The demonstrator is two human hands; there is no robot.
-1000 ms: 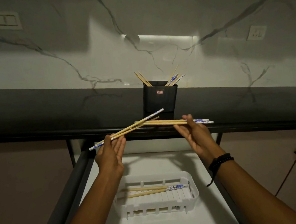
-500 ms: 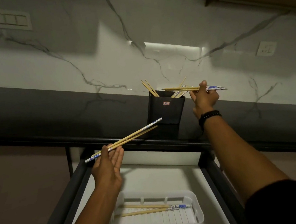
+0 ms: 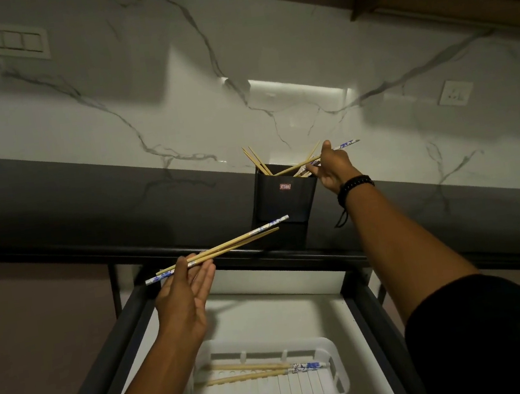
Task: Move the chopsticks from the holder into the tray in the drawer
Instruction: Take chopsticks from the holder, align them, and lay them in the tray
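Centre frame, right hand pinches chopsticks at the black holder, left hand loosely grips a pair above the tray; light, stiff, likely slippery, best pinched mid-shaft

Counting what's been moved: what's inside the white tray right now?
Two chopsticks lie side by side across the tray; its near end shows bare slats. Nothing is covered.

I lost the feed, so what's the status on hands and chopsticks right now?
Left hand holding two chopsticks over the drawer. Right hand at the black holder, gripping chopsticks. Two already in the white tray. Nothing blocking.
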